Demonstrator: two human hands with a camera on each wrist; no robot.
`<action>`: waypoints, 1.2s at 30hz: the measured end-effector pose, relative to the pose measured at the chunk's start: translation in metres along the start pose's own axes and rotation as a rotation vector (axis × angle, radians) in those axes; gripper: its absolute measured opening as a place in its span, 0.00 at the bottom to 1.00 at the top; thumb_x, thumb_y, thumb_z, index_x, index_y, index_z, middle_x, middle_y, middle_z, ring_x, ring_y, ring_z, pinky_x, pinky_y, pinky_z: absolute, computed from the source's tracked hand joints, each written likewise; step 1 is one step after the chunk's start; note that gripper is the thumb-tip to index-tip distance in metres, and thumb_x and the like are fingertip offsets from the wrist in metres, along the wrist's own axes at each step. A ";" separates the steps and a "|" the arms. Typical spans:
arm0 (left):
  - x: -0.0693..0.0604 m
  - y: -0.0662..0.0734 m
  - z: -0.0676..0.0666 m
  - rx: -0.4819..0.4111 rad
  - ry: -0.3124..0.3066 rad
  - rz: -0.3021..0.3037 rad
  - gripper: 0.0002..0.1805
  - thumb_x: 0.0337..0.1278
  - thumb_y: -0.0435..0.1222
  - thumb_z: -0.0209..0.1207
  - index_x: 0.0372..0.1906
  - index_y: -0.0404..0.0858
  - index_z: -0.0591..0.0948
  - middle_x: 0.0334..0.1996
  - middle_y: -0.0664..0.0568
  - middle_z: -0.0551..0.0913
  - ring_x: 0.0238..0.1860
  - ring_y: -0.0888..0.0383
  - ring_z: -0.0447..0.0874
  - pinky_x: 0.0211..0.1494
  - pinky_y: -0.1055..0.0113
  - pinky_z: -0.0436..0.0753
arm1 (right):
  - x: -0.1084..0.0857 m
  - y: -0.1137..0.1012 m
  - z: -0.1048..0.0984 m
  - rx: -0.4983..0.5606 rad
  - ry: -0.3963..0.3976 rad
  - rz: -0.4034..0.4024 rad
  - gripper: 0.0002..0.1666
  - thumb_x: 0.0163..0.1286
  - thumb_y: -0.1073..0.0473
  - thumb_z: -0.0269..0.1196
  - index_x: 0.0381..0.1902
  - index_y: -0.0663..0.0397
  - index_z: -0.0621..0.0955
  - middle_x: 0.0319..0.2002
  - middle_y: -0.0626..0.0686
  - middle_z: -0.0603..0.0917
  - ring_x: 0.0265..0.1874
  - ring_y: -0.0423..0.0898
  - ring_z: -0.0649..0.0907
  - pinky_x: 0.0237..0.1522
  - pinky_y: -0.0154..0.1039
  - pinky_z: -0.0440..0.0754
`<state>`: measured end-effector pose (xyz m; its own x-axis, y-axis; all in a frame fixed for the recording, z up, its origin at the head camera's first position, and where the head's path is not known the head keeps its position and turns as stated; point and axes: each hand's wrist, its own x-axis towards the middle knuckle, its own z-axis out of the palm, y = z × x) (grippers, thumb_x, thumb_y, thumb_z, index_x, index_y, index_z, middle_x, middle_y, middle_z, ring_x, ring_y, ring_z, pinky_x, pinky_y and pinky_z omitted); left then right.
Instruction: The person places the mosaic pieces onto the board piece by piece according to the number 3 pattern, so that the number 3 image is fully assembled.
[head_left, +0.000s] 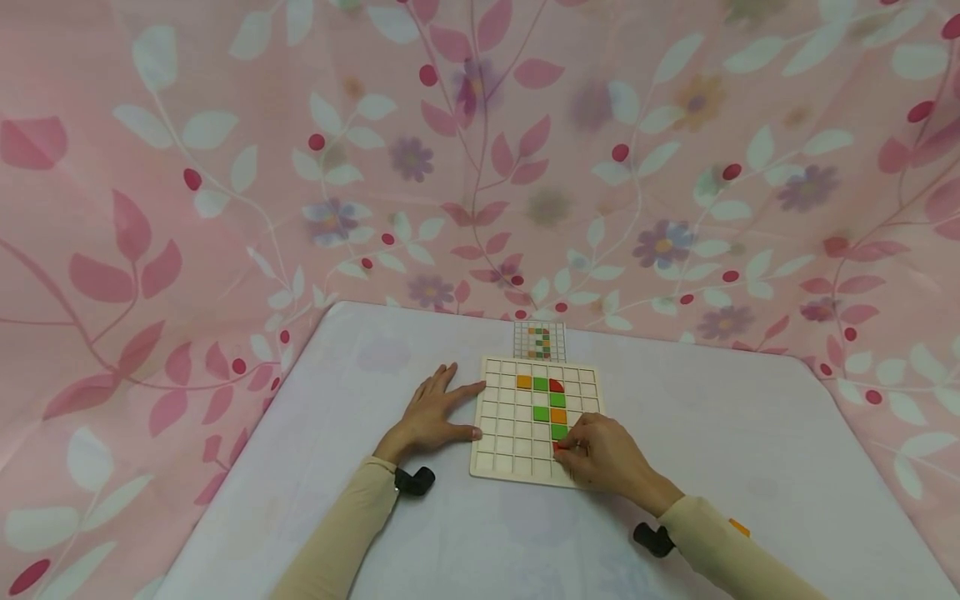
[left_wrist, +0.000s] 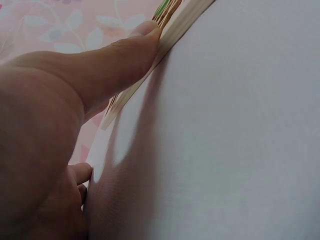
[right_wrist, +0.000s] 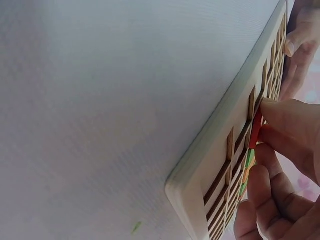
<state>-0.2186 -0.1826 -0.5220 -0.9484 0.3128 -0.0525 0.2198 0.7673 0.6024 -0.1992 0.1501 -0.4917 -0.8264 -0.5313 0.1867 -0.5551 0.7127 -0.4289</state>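
Note:
A pale wooden grid board (head_left: 504, 446) lies on the table with several green, orange and red tiles in its cells. My right hand (head_left: 606, 457) is over the board's lower right part. Its thumb and index finger pinch a red tile (right_wrist: 256, 127) at a cell just below a green tile (head_left: 559, 432). In the right wrist view the tile stands partly between the fingertips. My left hand (head_left: 429, 417) is spread at the board's left side, thumb and index fingertips touching its edge. The left wrist view shows the thumb (left_wrist: 120, 62) against the board's rim.
Behind the board lies a small printed card (head_left: 520, 350) with a coloured grid pattern. An orange piece (head_left: 738, 527) shows partly beyond the right sleeve. White cloth (head_left: 697, 417) covers the table, and a pink floral curtain (head_left: 480, 167) hangs behind it.

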 end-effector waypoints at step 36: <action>0.000 -0.002 0.002 0.002 0.010 0.004 0.41 0.59 0.58 0.72 0.78 0.61 0.74 0.88 0.40 0.44 0.88 0.40 0.33 0.87 0.36 0.41 | 0.001 0.005 0.004 0.100 0.053 0.075 0.07 0.56 0.55 0.83 0.30 0.47 0.94 0.27 0.38 0.85 0.26 0.32 0.77 0.31 0.29 0.78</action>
<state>-0.2188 -0.1829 -0.5248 -0.9498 0.3101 -0.0426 0.2235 0.7673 0.6011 -0.2028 0.1510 -0.4971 -0.8703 -0.4519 0.1959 -0.4818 0.6985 -0.5292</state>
